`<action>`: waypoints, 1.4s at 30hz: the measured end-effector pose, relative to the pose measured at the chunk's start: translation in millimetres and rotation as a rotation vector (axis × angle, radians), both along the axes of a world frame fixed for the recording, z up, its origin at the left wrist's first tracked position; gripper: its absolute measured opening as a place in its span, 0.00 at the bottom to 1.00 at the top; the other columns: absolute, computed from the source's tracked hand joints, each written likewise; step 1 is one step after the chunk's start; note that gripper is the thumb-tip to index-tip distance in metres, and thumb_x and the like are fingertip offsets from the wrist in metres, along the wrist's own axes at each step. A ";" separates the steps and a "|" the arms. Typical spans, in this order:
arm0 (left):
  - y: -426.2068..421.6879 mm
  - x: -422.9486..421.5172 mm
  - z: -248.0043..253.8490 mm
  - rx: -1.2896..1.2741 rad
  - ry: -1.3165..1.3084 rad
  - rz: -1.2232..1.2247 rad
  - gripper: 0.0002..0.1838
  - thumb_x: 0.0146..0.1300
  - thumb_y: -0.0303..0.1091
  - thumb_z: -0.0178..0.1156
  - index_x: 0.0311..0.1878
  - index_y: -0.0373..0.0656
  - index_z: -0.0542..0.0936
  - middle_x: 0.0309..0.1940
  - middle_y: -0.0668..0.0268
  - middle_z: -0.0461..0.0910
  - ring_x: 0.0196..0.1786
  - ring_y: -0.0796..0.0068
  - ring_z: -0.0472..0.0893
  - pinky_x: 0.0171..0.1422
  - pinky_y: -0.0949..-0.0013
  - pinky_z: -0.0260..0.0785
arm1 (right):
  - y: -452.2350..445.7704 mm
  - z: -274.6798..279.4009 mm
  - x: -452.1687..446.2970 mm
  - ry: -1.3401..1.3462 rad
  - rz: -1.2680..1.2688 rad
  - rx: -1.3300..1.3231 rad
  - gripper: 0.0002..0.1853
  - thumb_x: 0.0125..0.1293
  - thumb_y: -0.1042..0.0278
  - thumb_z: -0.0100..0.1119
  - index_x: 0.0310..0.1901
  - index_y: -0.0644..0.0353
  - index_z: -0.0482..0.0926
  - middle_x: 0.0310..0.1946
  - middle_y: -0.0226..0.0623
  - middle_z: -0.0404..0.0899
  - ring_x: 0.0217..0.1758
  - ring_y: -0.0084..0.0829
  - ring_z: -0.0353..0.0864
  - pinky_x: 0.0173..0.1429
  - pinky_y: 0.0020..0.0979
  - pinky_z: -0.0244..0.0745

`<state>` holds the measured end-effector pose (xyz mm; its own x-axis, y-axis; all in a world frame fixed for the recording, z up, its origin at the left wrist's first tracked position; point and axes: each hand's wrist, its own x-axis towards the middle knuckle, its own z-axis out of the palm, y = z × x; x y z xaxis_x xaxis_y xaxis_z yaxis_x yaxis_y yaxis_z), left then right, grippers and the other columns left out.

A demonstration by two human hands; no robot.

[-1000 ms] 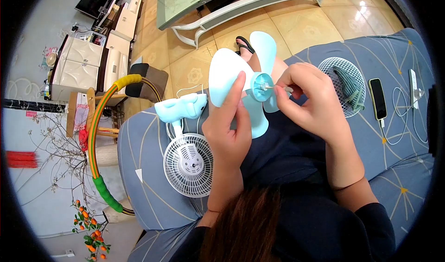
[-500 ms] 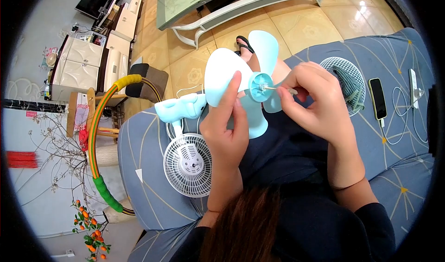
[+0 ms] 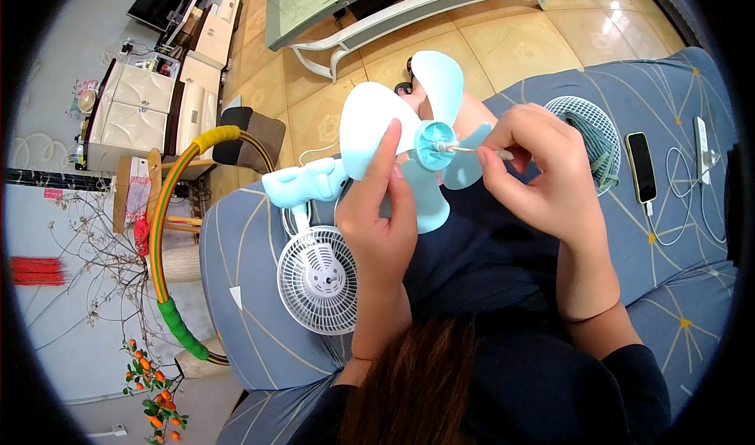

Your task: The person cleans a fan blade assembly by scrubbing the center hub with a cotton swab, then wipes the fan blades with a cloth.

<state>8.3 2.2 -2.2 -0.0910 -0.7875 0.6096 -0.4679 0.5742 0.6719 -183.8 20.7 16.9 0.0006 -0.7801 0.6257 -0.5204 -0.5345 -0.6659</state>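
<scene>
Here's the glossy pale-blue fan blade (image 3: 429,136), smooth rounded plastic petals around a ribbed hub, up above the lap between two bare hands! Left hand (image 3: 381,217): grip clamped on one petal, forefinger stretched along it. Right hand (image 3: 546,173): grip pinched tight on a thin pale stick (image 3: 467,149), its tip at the hub. Over on the grey-blue, line-patterned sofa (image 3: 252,327), the fan body (image 3: 303,183) with its round white slatted grille (image 3: 292,295); opposite, a mesh guard (image 3: 568,107) cradles rumpled striped cloth (image 3: 598,142).
</scene>
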 end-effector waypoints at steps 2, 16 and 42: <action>0.7 -0.3 1.4 0.033 0.020 0.008 0.22 0.63 0.14 0.55 0.60 0.36 0.82 0.33 0.56 0.86 0.32 0.78 0.82 0.37 0.75 0.72 | 0.2 -1.4 -0.8 -0.011 -0.001 0.007 0.07 0.53 0.80 0.66 0.27 0.62 0.75 0.20 0.31 0.68 0.21 0.26 0.64 0.27 0.28 0.59; 1.5 -0.3 2.4 0.039 0.018 -0.004 0.23 0.63 0.15 0.55 0.61 0.37 0.82 0.32 0.57 0.86 0.33 0.81 0.82 0.38 0.77 0.72 | -2.1 3.3 3.6 -0.031 0.022 0.028 0.06 0.55 0.79 0.65 0.27 0.62 0.76 0.20 0.31 0.68 0.22 0.26 0.64 0.28 0.28 0.59; -2.4 -1.8 -3.1 -0.028 0.026 -0.049 0.22 0.64 0.15 0.55 0.61 0.37 0.82 0.33 0.55 0.86 0.34 0.76 0.84 0.39 0.75 0.73 | -4.8 -2.8 4.8 -0.017 0.016 0.002 0.06 0.55 0.79 0.66 0.27 0.62 0.76 0.20 0.30 0.69 0.22 0.26 0.64 0.28 0.28 0.58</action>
<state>6.6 -0.2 -5.3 -0.1128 -0.7649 0.6342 -0.4213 0.6148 0.6667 -179.0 15.9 14.1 0.0019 -0.7816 0.6238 -0.5004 -0.5408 -0.6761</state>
